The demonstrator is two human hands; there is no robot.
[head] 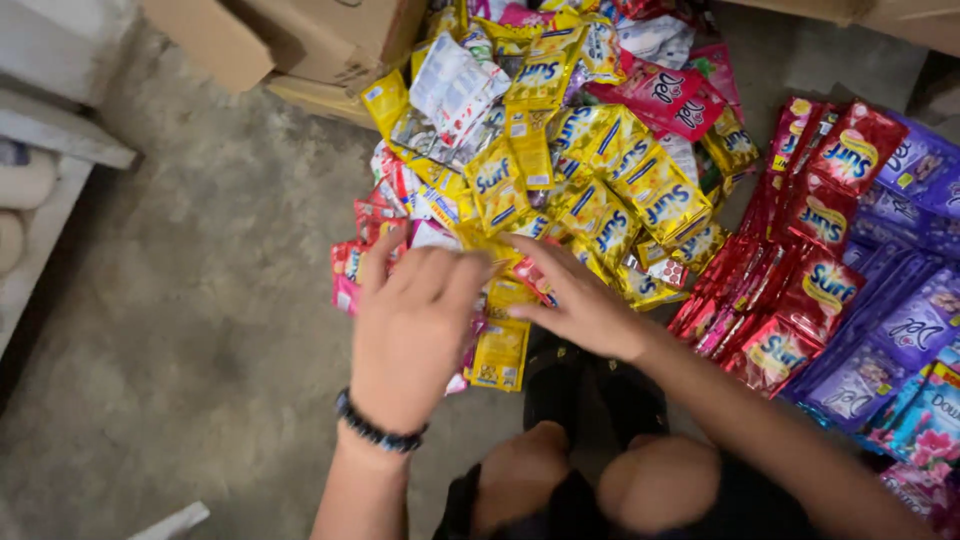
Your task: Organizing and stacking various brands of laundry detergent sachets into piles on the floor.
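Left hand: the left hand (410,335) is seen from the back, fingers spread and reaching forward into the near edge of the heap; whether it pinches anything underneath cannot be told; a dark bead bracelet (378,432) sits at its wrist
Right hand: the right hand (580,305) lies just beside the left, fingers stretched out flat and pointing toward it, tips on the sachets
Yellow sachets: the yellow sachets (590,190) are piled just beyond both hands' fingertips; one yellow sachet (500,352) lies between the two hands, partly under them
Red sachets: a row of red sachets (800,290) lies to the right of the right hand, near the forearm
Purple sachets: purple sachets (900,330) lie further right, beyond the red ones
Pink sachets: pink sachets (670,95) at the far side of the heap, well apart from both hands
Cardboard box: a cardboard box (290,40) stands beyond the left hand, past the heap
Floor: bare concrete floor (200,300) to the left of the left hand
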